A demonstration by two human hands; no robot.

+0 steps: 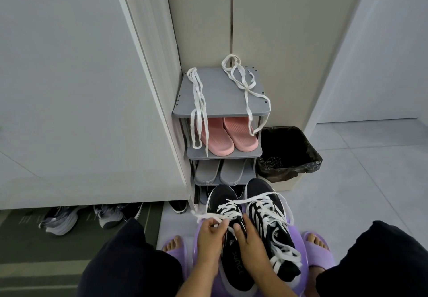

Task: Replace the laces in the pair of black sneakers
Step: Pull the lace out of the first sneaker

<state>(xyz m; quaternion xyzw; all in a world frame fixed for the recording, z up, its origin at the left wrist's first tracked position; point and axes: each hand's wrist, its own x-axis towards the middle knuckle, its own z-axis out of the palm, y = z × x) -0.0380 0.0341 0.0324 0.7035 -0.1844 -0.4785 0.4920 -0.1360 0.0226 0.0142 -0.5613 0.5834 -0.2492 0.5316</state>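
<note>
Held sneaker [234,266] insole reads "ounce", start hidden. Your left hand [211,233] fingers curled, pinching white lace [208,215]; right hand [251,240] fingers curled round held sneaker. Second sneaker [266,204] touching it, both on purple stool [303,271].

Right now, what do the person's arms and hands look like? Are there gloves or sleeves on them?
No gloves: the left hand and the right hand are both bare, with no rings showing. The wrists show no watch or bracelet. There are no sleeves either. The left forearm and the right forearm are uncovered all the way to the bottom edge of the picture.
</note>
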